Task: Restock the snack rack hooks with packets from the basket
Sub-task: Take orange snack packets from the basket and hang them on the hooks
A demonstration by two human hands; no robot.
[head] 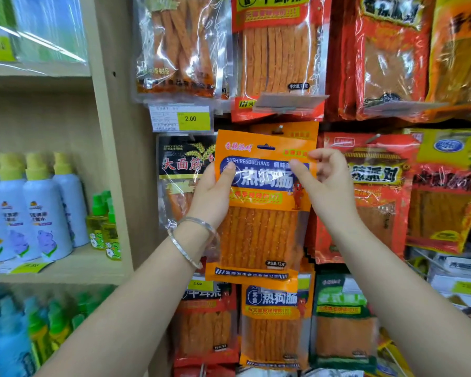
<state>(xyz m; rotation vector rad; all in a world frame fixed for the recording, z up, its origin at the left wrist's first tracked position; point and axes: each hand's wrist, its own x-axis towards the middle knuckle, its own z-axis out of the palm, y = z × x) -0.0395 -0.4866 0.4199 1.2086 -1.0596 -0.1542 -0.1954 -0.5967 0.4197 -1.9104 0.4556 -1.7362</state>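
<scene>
- I see the snack rack (pixel 365 123) filling the right of my view, hung with red, orange and yellow packets of spicy strips in overlapping rows.
- To its left stands a wooden shelf unit (pixel 112 164) carrying white spray bottles (pixel 46 213) with yellow caps; their labels are too blurred for me to read.
- The orange packet (pixel 261 235) is held upright in front of the rack's middle row. Its blue band reads "SUSHIREGOUCHANG" above large white characters, and a small tab near the bottom reads 72克.
- A matching packet (pixel 276 322) hangs in the row below it, printed 热狗肠.
- A black packet (pixel 180 164) just left of the held one reads 大面筋.
- My left hand (pixel 215 194) grips the orange packet's left edge, thumb across the front.
- My right hand (pixel 329 183) pinches its upper right edge, thumb on the front.
- A price label (pixel 190 118) above reads 2.00 on yellow.
- The metal hook (pixel 279 129) sits just above the packet's hang slot (pixel 266 146); the slot looks not yet threaded, though I can't be certain.
- A silver bangle (pixel 191 248) circles the left wrist.
</scene>
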